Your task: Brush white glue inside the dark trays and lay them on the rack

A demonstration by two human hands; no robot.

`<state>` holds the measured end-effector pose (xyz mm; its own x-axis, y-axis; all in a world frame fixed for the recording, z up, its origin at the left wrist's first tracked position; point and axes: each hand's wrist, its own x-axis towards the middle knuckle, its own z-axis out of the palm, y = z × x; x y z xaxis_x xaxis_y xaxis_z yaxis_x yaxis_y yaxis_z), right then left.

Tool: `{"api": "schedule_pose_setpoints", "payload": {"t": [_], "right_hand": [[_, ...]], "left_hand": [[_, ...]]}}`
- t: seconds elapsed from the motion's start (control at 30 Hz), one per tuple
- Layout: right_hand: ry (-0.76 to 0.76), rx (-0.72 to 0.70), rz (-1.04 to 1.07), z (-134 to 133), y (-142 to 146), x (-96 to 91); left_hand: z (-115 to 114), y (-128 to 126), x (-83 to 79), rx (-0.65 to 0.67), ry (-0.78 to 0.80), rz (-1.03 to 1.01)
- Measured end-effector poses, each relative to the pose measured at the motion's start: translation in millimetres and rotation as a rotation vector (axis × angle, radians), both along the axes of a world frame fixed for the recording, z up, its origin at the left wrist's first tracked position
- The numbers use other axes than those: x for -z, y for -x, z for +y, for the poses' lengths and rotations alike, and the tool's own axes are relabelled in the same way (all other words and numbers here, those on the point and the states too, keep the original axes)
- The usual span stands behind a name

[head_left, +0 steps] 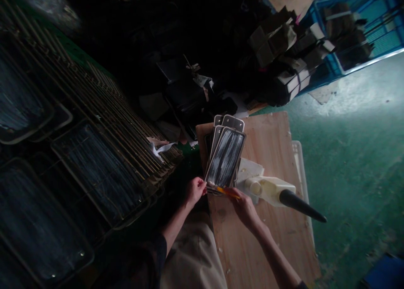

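A dark rectangular panel with pale rim and streaky whitish smears tops a small stack of similar panels on the wooden board. At its near left corner, my left hand is closed, thumb and fingers pinching the edge. My right hand is wrapped round a slim orange-handled brush, whose tip meets the panel's near edge; the bristles are too small to make out. Just right of the stack, a cream plastic bottle with a long black nozzle lies on its side over a whitish piece.
The wooden board rests on a white plastic crate. On the left, a wire rack holds several smeared dark panels. Strapped bundles and a blue crate stand at the back right. Green floor shows beyond.
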<state>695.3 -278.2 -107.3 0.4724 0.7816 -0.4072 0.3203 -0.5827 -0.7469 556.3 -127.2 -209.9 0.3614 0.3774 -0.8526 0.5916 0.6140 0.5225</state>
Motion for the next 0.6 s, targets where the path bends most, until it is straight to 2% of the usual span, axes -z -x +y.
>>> {"api": "schedule_pose_setpoints", "payload": {"t": [0.13, 0.23, 0.33, 0.47, 0.6], "right_hand": [[-0.025, 0.164, -0.178, 16.2, -50.5, 15.4], [-0.081, 0.19, -0.369, 42.5, -84.1, 25.1], [-0.054, 0.162, -0.531, 69.3, -102.4, 29.5], [0.017, 0.019, -0.556, 79.5, -96.7, 29.3], [0.056, -0.211, -0.413, 47.7, -53.8, 15.2]], "left_hand": [[2.6, -1.2, -3.5, 0.053, -0.033, 0.008], [4.6, -2.8, -6.8, 0.104, -0.059, 0.033], [4.6, -4.4, -8.9, 0.102, -0.055, 0.046], [2.7, -5.5, -8.6, 0.084, -0.03, 0.081], [1.9, -4.5, -9.4, 0.049, 0.008, 0.037]]}}
